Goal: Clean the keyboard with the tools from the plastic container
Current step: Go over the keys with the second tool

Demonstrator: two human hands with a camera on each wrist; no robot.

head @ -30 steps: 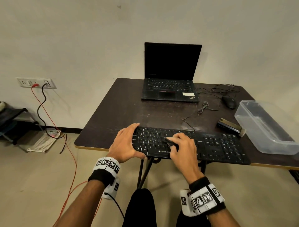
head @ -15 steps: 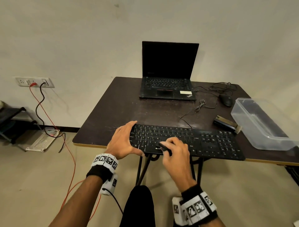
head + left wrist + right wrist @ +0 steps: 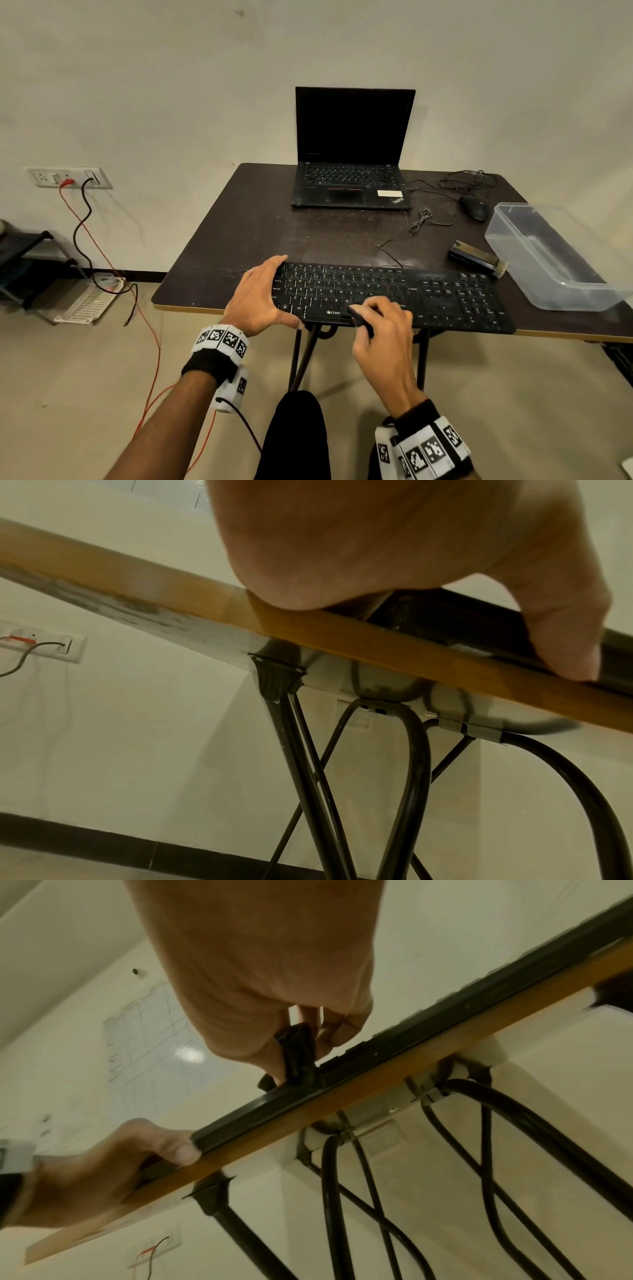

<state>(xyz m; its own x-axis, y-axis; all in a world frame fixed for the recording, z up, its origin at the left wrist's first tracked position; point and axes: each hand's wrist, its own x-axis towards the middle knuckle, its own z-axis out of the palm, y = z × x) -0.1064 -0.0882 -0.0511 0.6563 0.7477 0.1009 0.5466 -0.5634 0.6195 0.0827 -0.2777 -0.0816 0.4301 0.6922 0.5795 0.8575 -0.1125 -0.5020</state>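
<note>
Matt black plastic keyboard (image 3: 394,294) on a scuffed dark table (image 3: 239,240) with wood-coloured edging.

Seen from above, at the bottom of the frame: my two forearms are bare, with no sleeves. My left hand (image 3: 255,301) and my right hand (image 3: 383,337) wear no gloves or rings. Each wrist carries a black fabric wristband (image 3: 205,366) topped by a band of white blocks printed with black-and-white square markers (image 3: 221,339); the right one (image 3: 424,452) sits at lower right. Under my left wrist hangs a white camera housing (image 3: 233,392), also marked, and a thin black cable (image 3: 246,425) runs from it toward lower centre. My legs are in black trousers (image 3: 294,438) at bottom centre.
</note>
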